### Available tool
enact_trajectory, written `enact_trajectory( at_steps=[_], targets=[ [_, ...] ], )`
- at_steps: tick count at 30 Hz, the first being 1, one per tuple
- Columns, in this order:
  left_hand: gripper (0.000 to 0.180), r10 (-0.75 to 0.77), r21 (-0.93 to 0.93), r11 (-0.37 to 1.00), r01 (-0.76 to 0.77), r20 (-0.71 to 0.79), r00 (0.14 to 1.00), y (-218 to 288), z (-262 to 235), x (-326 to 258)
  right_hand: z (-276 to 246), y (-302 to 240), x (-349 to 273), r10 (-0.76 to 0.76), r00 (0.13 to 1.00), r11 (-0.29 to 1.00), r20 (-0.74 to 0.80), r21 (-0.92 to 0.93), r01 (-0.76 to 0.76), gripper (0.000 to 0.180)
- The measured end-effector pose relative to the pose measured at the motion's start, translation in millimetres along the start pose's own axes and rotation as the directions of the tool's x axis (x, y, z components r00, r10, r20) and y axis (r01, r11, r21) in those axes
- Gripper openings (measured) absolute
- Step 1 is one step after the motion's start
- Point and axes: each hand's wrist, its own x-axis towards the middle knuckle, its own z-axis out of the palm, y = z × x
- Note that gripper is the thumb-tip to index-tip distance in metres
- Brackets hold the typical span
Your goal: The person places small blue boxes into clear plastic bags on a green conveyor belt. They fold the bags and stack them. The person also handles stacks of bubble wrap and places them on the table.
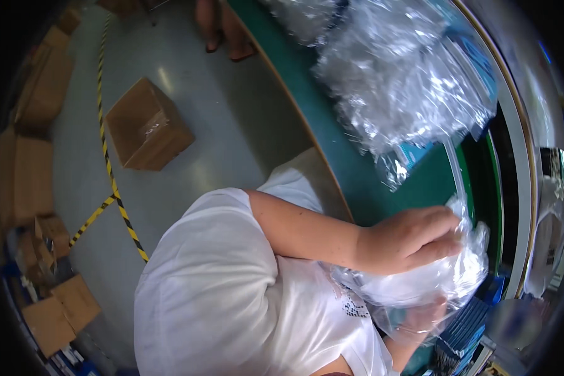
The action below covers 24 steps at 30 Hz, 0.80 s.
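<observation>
A crumpled clear plastic bag (464, 269) is between my two hands, close to my body at the green table's edge. My left hand (413, 238) reaches across from above, its fingers curled closed on the bag's upper part. My right hand (423, 316) is lower down, partly seen through the film, with its fingers bent against the bag. What the bag contains, if anything, I cannot make out. A narrow clear strip (455, 169) runs from near my left fingers toward a large heap of clear plastic bags (407, 81) on the table.
The green table (366, 178) has a curved metal rail (521, 150) along its far side. Blue stacked items (467, 329) lie beyond my right hand. An open cardboard box (150, 131) stands on the grey floor near striped tape (101, 94). Another person's feet (229, 50) show beside the table.
</observation>
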Motion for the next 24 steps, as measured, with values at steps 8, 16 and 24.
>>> enact_trajectory(
  at_steps=[8, 16, 24],
  targets=[
    [0.019, -0.503, -0.028, 0.85, 0.527, -0.342, 0.793, 53.9, -170.4, -31.3, 120.9, 24.5, 17.7, 0.212, 0.773, 0.669, 0.598, 0.488, -0.561, 0.049],
    [0.024, -0.681, -0.586, 0.556, 0.59, -0.728, -0.08, 62.8, -392.8, -204.0, 191.8, 16.0, 18.7, 0.407, 0.597, 0.619, 0.691, 0.272, -0.737, 0.053],
    [0.041, 0.075, -0.28, 0.832, 0.48, -0.799, -0.597, 89.1, -559.1, -335.7, 179.6, 20.8, 25.6, 0.376, 0.646, 0.65, 0.665, 0.308, -0.695, 0.059]
  ],
)
